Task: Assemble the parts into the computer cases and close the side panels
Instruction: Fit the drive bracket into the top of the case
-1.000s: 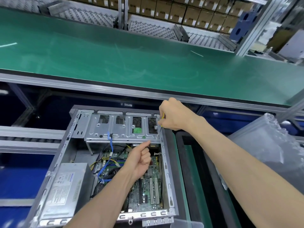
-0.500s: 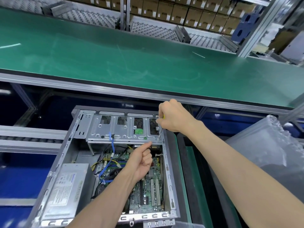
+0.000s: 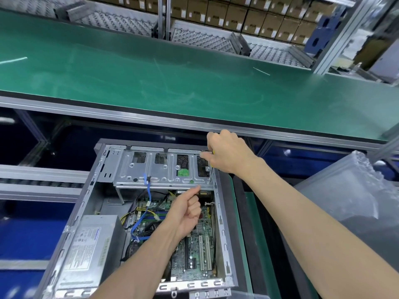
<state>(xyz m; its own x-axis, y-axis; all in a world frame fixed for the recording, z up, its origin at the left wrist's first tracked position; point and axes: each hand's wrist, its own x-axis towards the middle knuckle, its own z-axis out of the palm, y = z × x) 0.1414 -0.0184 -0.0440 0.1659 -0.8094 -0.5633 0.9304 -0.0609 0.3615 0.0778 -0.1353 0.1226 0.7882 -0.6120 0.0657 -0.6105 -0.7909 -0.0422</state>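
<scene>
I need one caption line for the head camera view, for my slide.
Right hand drives a screwdriver into the drive cage of an open computer case.

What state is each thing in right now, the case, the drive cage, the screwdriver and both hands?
Computer case: side panel off, inside exposed.
Drive cage: seated across the case's far end.
Screwdriver: upright, tip on the cage's right corner.
Right hand: grips the screwdriver.
Left hand: curled, thumb at the cage's edge.

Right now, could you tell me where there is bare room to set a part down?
The green conveyor belt beyond the computer case is bare. Inside the case is crowded: power supply, cables, motherboard, both hands.
</scene>
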